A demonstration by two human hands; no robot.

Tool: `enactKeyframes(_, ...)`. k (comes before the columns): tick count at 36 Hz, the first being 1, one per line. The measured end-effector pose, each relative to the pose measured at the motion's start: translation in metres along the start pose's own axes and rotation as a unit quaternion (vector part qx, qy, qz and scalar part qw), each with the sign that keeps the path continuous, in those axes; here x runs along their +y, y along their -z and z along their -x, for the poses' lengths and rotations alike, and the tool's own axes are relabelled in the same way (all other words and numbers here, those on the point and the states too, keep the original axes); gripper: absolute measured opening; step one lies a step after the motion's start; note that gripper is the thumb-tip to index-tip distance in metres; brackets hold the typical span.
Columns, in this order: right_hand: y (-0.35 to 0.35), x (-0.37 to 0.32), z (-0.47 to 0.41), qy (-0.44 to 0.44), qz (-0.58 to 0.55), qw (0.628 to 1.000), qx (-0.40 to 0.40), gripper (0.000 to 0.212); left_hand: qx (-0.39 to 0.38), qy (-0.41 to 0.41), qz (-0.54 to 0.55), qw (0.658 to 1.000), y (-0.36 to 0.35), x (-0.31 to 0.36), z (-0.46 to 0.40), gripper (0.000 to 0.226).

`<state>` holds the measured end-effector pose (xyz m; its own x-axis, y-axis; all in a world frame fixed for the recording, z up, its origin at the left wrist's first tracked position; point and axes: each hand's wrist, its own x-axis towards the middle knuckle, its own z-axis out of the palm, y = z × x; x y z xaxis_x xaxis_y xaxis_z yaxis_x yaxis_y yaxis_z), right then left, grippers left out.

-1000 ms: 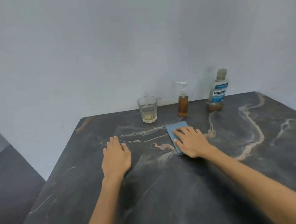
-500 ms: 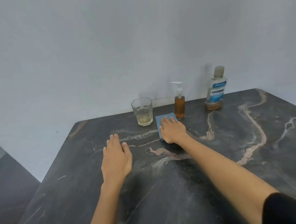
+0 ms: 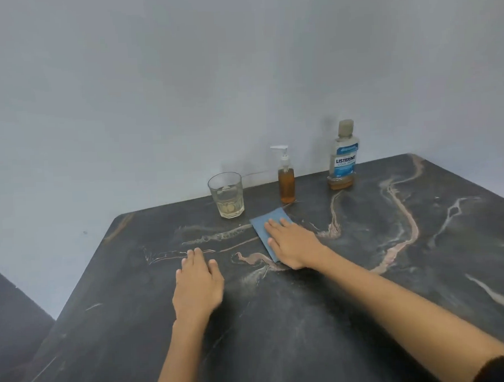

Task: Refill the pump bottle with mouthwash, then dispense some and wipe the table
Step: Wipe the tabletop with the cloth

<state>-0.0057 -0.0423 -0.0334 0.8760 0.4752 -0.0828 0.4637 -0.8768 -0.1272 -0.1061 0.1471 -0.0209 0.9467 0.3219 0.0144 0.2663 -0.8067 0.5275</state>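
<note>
A blue cloth (image 3: 264,230) is pressed flat on the dark marble table (image 3: 339,317) by the right hand (image 3: 291,244), fingers straight. The left hand (image 3: 198,284) is laid flat nearby, holding nothing. Behind, amber liquid is held in the pump bottle (image 3: 286,183); a little remains in the mouthwash bottle (image 3: 342,159); pale liquid, possibly mouthwash, is seen in the glass (image 3: 226,195).

The one camera sits on my head and looks forward and down across the dark marble table (image 3: 324,318) toward the pale wall behind it. It is close enough that my forearms enter from the bottom edge, and the table's far edge lies mid-frame.
</note>
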Motion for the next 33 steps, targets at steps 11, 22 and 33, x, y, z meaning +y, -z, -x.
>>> enactKeyframes(11, 0.0, 0.048, 0.094, -0.058, 0.005, 0.998, 0.005, 0.052, -0.022, -0.046, -0.024, 0.998, -0.029, 0.047, 0.037, 0.051)
enactKeyframes(22, 0.02, 0.095, 0.044, -0.105, -0.002, 0.994, -0.003, 0.05, -0.02, -0.067, -0.063, 0.996, -0.054, 0.084, 0.005, 0.054)
enactKeyframes(33, 0.023, 0.123, -0.039, -0.087, -0.005, 0.996, 0.015, 0.051, 0.001, -0.092, -0.067, 0.993, -0.088, 0.098, -0.043, 0.053)
